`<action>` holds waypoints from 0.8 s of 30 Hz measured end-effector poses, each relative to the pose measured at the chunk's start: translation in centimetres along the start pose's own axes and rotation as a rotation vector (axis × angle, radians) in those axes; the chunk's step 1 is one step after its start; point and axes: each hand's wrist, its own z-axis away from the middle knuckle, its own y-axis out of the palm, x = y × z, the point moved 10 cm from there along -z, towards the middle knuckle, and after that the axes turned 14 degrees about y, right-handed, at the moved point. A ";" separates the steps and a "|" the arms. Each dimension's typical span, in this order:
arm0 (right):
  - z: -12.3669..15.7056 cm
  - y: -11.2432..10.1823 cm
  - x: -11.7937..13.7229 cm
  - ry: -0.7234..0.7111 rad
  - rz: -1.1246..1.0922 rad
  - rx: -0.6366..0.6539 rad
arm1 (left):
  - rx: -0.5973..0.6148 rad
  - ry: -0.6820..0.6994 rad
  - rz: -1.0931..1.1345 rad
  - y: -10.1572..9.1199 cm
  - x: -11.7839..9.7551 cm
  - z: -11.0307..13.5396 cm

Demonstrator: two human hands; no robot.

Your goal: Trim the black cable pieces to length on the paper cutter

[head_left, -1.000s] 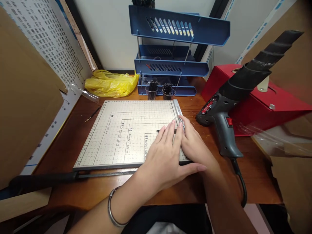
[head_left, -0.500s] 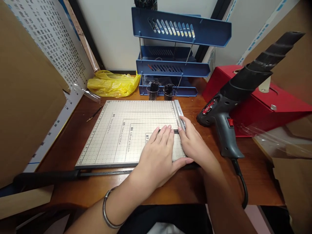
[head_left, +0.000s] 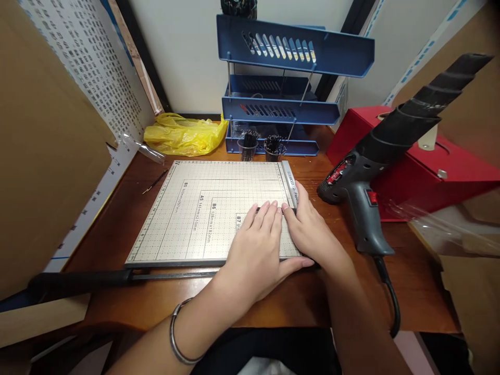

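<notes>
My left hand (head_left: 255, 242) lies flat on the paper cutter's gridded board (head_left: 164, 219), fingers stretched forward over a thin bundle of black strips or wires. Most of the bundle is under my fingers, so its exact kind is hidden. At the board's right edge, my right hand (head_left: 312, 229) has its thumb against the bundle's right end and its index finger apart, along the raised metal guide (head_left: 288, 177). My left thumb reaches across under the right hand. The cutter's black-handled blade arm (head_left: 84, 279) lies lowered along the near edge.
A grey heat gun (head_left: 363, 208) stands at the right before a red box (head_left: 414, 177). Behind the cutter are two clear cups (head_left: 247, 151) of black wires, blue tiered trays (head_left: 279, 109) and a yellow plastic bag (head_left: 185, 136). A loose black wire (head_left: 155, 181) lies left.
My right thumb has shifted slightly left over the bundle's end, covering more of it. My left hand stays pressed on the board. The whole view has shifted slightly.
</notes>
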 end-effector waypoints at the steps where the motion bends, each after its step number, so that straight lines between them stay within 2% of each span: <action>1: 0.0 0.0 -0.1 0.003 0.007 -0.005 | 0.011 -0.010 0.004 0.0 0.0 0.0; 8: 0.1 0.2 -0.6 0.044 0.051 -0.014 | 0.074 -0.029 0.028 -0.1 0.2 0.2; 24: 0.0 0.0 -0.5 0.023 0.045 -0.031 | 0.068 -0.032 -0.036 0.1 0.1 0.0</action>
